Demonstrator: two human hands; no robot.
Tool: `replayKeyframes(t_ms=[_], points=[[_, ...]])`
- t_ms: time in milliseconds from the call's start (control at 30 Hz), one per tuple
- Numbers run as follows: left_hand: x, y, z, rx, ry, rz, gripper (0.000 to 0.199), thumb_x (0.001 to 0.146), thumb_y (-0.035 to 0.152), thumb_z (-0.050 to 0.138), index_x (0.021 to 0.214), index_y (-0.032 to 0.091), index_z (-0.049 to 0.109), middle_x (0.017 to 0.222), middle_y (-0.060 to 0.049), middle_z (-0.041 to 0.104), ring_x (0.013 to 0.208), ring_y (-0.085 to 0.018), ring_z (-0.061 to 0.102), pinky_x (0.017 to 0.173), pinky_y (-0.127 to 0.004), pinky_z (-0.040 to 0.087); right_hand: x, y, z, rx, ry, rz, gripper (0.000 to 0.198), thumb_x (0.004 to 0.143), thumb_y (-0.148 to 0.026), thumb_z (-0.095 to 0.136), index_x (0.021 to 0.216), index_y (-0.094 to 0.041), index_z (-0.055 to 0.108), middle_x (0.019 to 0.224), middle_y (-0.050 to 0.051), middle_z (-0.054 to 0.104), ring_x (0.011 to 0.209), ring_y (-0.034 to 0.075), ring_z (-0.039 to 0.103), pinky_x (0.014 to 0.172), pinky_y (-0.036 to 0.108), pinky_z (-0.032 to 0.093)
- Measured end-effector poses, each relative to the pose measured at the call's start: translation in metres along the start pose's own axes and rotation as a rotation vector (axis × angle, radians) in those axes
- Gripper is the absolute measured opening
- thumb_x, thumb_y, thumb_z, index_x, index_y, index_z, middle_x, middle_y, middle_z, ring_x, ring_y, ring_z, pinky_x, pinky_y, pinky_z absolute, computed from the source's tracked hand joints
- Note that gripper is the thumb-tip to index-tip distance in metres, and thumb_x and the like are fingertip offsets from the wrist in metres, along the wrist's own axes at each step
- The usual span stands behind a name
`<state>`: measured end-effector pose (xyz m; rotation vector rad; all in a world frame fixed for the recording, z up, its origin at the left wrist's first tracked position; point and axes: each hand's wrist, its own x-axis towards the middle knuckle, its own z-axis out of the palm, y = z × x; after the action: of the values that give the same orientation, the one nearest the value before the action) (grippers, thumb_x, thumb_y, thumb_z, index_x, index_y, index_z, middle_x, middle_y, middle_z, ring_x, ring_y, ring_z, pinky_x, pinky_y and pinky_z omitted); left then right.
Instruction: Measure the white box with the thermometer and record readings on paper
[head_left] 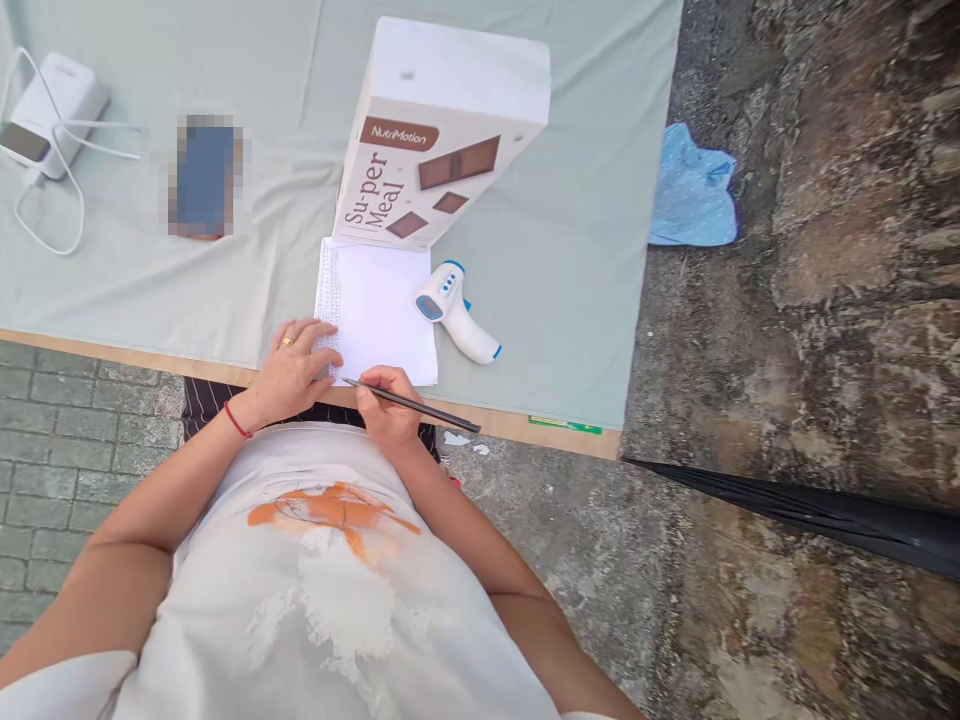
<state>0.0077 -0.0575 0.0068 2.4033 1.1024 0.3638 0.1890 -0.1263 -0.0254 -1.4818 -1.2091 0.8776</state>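
1. One sheet of paper (pixel 379 310) lies on the pale cloth (pixel 570 250) at the near edge of the table, its far end touching the foot of the upright white box (pixel 442 130). Small rows of writing fill a narrow column down its left edge; the rest of the sheet looks blank, so by my judgement the writing is only begun and most of the page is left.
2. Right hand (pixel 386 400) is closed around a dark pen (pixel 412 405), whose tip meets the sheet's near left corner while the shaft slants off to the right.
3. Left hand (pixel 296 365) lies flat with fingers spread, pressing down the paper's left edge and clasping nothing.
4. Just right of the sheet lies a white and blue infrared thermometer (pixel 454 310), touching or nearly touching it.
5. Farther left on the cloth are a blurred phone (pixel 204 178) and a white power bank (pixel 52 110) with its looped cable, well apart from both hands.
6. Off the table, a blue rag (pixel 694 190) lies on the stone ground.
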Motion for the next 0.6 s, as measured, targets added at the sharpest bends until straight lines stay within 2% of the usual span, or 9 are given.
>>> replayKeyframes(t_ms=[100,200,500,600], points=[[-0.001,0.002,0.001,-0.007,-0.019,-0.027,0.020,0.092,0.020,0.061,0.109,0.023,0.072,0.147,-0.013,0.058,0.142,-0.035,0.048,0.121,-0.061,0.031,0.002,0.002,0.002,-0.054,-0.088,-0.008,0.009,0.079,-0.034,0.061,0.077,-0.026,0.061,0.068,-0.002,0.062,0.059,0.015,0.053,0.062,0.032,0.051],[0.001,0.002,0.002,-0.013,-0.012,-0.037,0.020,0.094,0.018,0.057,0.105,0.022,0.073,0.145,-0.012,0.060,0.142,-0.034,0.048,0.120,-0.058,0.034,0.003,0.005,0.002,-0.087,-0.114,-0.056,0.008,0.079,-0.030,0.060,0.073,-0.026,0.057,0.064,-0.003,0.059,0.055,0.013,0.049,0.060,0.030,0.048],[0.006,0.002,0.005,-0.044,0.020,-0.078,0.014,0.090,0.014,0.065,0.095,0.021,0.076,0.138,-0.010,0.064,0.137,-0.033,0.052,0.115,-0.053,0.037,0.002,0.014,0.005,-0.191,-0.106,-0.276,0.010,0.085,-0.025,0.058,0.075,-0.025,0.057,0.062,-0.005,0.060,0.053,0.012,0.050,0.058,0.027,0.046],[0.006,0.002,0.005,-0.048,0.021,-0.087,0.013,0.089,0.014,0.067,0.095,0.021,0.076,0.138,-0.010,0.064,0.136,-0.033,0.052,0.115,-0.053,0.037,0.002,0.016,0.006,-0.207,-0.101,-0.305,0.010,0.085,-0.024,0.058,0.076,-0.026,0.057,0.064,-0.004,0.062,0.055,0.013,0.052,0.059,0.027,0.047]])
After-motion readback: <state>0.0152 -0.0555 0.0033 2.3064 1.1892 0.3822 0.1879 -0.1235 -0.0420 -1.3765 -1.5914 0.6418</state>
